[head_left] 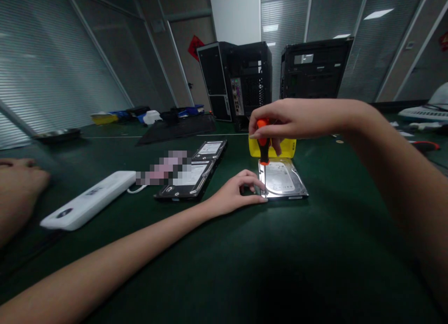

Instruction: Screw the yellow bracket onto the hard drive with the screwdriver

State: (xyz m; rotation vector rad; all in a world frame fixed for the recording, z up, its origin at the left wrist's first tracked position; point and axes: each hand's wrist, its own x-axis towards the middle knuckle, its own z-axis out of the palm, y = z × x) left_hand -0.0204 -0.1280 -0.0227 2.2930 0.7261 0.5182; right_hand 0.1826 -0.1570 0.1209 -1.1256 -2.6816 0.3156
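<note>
My right hand (276, 121) is wrapped from above around the handle of an orange and black screwdriver (264, 144). The screwdriver stands upright, its thin shaft reaching down to the front left corner of a silver hard drive (282, 178). That drive lies flat on the dark green table, label side up. With thumb and fingers, my left hand (241, 189) grips the same corner, close around the screwdriver's tip. The exact spot the tip touches is too small to make out. Behind the drive sits a yellow box or tray (289, 148), partly covered by my right hand.
Left of my hands lie two more hard drives (191, 175) (211, 148), beside a white power strip (91, 198). Another person's hand (21, 189) rests at the left edge. Computer cases (250, 81) (315, 70) stand at the back. Red-handled pliers (425, 146) lie far right.
</note>
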